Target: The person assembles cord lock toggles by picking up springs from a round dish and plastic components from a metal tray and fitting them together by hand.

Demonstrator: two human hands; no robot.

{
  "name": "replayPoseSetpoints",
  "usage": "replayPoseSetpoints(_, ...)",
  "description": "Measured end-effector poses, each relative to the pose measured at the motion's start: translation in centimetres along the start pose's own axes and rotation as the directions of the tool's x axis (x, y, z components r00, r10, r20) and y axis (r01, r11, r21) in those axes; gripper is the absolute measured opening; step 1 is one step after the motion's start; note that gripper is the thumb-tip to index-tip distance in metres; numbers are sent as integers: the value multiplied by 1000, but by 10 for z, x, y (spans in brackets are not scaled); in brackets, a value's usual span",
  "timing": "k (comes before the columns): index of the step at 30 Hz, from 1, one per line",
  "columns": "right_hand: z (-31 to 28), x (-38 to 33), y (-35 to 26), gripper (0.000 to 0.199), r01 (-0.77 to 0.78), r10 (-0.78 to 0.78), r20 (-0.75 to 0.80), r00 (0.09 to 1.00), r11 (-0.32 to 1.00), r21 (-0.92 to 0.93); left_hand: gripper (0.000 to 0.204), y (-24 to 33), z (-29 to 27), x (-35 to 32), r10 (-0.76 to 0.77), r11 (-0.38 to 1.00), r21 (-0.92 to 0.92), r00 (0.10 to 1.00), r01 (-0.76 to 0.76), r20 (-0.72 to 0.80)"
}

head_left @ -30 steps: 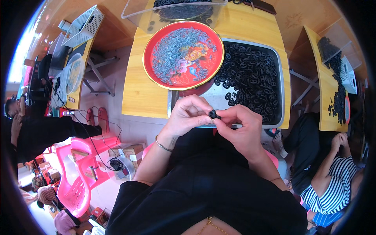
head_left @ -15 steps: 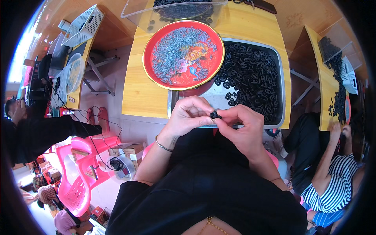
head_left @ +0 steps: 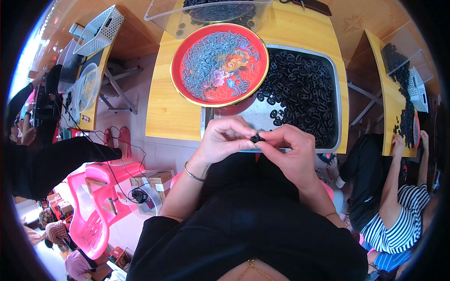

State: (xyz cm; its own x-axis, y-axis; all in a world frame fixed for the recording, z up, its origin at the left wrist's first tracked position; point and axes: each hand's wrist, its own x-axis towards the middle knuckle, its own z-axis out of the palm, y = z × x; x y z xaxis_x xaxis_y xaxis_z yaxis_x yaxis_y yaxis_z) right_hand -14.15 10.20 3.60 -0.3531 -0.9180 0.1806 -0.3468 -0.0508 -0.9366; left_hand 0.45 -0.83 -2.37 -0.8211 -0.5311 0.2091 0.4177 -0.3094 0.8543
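Note:
A small black plastic piece [head_left: 256, 138] is pinched between the fingertips of my left hand [head_left: 222, 139] and my right hand [head_left: 291, 149]. Both hands are closed on it, just over the near edge of a metal tray [head_left: 246, 122]. Inside that tray lies a heap of flat black plastic pieces with holes [head_left: 304, 93], thickest toward the right. A round red tray [head_left: 177, 72] with a flower pattern overlaps its left part and holds many small grey-blue rods [head_left: 199, 58]. Fingers partly cover the held piece, so its exact kind is unclear.
A clear plastic box [head_left: 164, 18] with black pieces stands at the far side of the yellow table [head_left: 171, 119]. On the right, a person in a striped top [head_left: 391, 222] works at another table. Pink plastic chairs [head_left: 91, 229] and loose cables [head_left: 133, 187] are at left.
My hands stay almost in place; the black piece has turned slightly between my fingertips. The co-worker's hands on the right have moved apart, and a person's arms at far left have shifted.

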Motion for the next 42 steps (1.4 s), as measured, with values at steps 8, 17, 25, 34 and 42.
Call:
replayPoseSetpoints(8,5,-4,20,18,-116,106,50,993,954,278,20,3,4,2,17,999,34,1000,-17,-4)
replayPoseSetpoints(17,-4,4,22,39,-62,27,173,985,978,200,25,9,7,7,-249,966,-82,968,245,-43)
replayPoseSetpoints(25,-14,11,25,31,110,-103,338,936,994,-3,30,13,7,11,-370,918,-149,929,368,16)
replayPoseSetpoints(34,-10,12,29,30,145,-137,251,958,989,-12,26,10,7,10,-364,925,-160,924,345,-114)
replayPoseSetpoints(42,-7,11,36,28,213,-193,190,963,973,-92,27,10,10,14,-401,905,-194,911,377,-99)
